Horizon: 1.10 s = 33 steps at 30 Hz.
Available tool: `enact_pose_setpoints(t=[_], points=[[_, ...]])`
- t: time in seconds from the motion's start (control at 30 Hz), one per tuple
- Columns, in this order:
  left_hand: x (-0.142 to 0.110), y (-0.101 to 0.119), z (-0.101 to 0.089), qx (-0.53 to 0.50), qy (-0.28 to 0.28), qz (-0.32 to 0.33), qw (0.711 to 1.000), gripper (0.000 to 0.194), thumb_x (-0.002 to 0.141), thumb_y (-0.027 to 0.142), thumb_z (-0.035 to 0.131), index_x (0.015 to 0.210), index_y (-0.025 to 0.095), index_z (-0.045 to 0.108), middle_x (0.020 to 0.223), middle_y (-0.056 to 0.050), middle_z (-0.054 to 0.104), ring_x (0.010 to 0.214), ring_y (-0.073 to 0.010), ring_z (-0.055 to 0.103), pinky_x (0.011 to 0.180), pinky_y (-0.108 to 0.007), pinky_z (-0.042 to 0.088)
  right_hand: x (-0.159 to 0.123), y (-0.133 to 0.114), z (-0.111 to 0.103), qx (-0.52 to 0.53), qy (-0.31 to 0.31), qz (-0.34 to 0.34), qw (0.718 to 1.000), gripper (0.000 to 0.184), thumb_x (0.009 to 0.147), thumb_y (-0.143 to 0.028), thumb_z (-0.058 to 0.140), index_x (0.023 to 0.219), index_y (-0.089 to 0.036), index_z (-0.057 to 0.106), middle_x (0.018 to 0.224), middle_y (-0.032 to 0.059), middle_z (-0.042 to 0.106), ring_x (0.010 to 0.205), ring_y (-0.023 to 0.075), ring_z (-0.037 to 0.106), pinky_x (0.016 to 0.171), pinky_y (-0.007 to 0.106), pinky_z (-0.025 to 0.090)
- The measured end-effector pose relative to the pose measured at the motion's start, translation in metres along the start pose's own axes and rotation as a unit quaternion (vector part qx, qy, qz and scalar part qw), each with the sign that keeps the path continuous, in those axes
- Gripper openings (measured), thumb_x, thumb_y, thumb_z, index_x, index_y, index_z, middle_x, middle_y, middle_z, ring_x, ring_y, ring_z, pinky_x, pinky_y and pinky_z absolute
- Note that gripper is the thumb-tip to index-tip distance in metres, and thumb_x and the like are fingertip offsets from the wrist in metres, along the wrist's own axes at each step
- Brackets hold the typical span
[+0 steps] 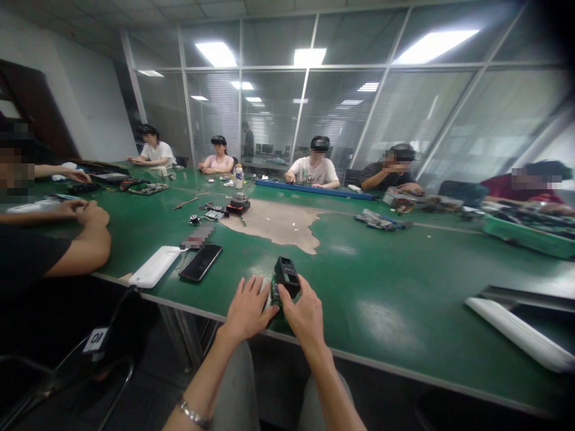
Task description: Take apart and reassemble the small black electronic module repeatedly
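A black boxy device with a green circuit board [286, 276] stands near the table's front edge. My right hand [308, 308] is closed around it, the thumb on the near side and the fingers along the right side. My left hand [247, 308] lies just left of the device, palm down with fingers stretched out, and its thumb reaches toward the device's lower end. Something whitish shows between my left fingers and the device, too small to name. To the left of my hands are a black smartphone [200, 263] and a white slab-shaped power bank [155, 267] with a cable.
The green table [381, 281] has a bare brown patch [283, 224]. Beyond my hands are a dark round-topped part [238, 203] and a bottle [239, 176]. A white-edged frame [521, 335] and a green crate [530, 234] stand right. Several people sit around; one person's arms [85, 230] rest at left.
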State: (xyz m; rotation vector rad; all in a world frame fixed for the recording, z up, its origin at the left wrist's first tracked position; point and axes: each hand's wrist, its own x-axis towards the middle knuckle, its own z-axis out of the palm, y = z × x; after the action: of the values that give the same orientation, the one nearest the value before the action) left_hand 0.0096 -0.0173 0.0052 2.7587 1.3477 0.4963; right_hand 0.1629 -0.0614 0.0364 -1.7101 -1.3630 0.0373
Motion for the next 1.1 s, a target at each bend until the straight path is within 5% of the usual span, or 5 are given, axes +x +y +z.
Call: enact_pose_setpoints(t=[0.3, 0.73, 0.97, 1.1], points=[[0.0, -0.001, 0.0, -0.006, -0.002, 0.003, 1.0, 0.058, 0.098, 0.051, 0.039, 0.149, 0.022, 0.039, 0.157, -0.01, 0.035, 0.146, -0.0308, 0.026, 0.119, -0.055, 0.018, -0.008, -0.012, 0.004, -0.066, -0.031, -0.014, 0.997, 0.036, 0.083, -0.04, 0.058, 0.113, -0.021, 0.063, 0.102, 0.0077, 0.07, 0.1, 0.0236, 0.064, 0.088, 0.033, 0.044], [0.0, 0.001, -0.006, -0.017, -0.026, -0.003, 0.999, 0.071, 0.092, 0.048, 0.042, 0.153, 0.012, 0.031, 0.159, -0.012, 0.031, 0.147, -0.0314, 0.022, 0.121, -0.052, 0.013, -0.029, 0.008, 0.014, -0.125, -0.044, -0.024, 0.991, 0.042, 0.086, -0.041, 0.056, 0.121, -0.019, 0.06, 0.112, 0.0123, 0.069, 0.108, 0.0269, 0.062, 0.094, 0.039, 0.042], [0.002, 0.001, -0.005, -0.005, -0.033, -0.003, 0.999, 0.062, 0.094, 0.045, 0.041, 0.149, 0.017, 0.039, 0.159, -0.01, 0.032, 0.147, -0.0312, 0.023, 0.12, -0.054, 0.015, -0.027, 0.017, 0.024, -0.125, -0.022, -0.021, 0.992, 0.069, 0.085, -0.052, 0.058, 0.135, -0.006, 0.05, 0.129, 0.0233, 0.06, 0.123, 0.0326, 0.053, 0.101, 0.043, 0.039], [0.001, 0.0, -0.003, 0.0, -0.021, 0.0, 1.0, 0.06, 0.095, 0.043, 0.04, 0.149, 0.017, 0.04, 0.159, -0.011, 0.032, 0.147, -0.031, 0.024, 0.12, -0.053, 0.016, -0.027, 0.015, 0.027, -0.114, -0.023, -0.013, 0.993, 0.054, 0.086, -0.049, 0.056, 0.127, -0.014, 0.057, 0.121, 0.018, 0.064, 0.114, 0.0296, 0.058, 0.098, 0.041, 0.039]])
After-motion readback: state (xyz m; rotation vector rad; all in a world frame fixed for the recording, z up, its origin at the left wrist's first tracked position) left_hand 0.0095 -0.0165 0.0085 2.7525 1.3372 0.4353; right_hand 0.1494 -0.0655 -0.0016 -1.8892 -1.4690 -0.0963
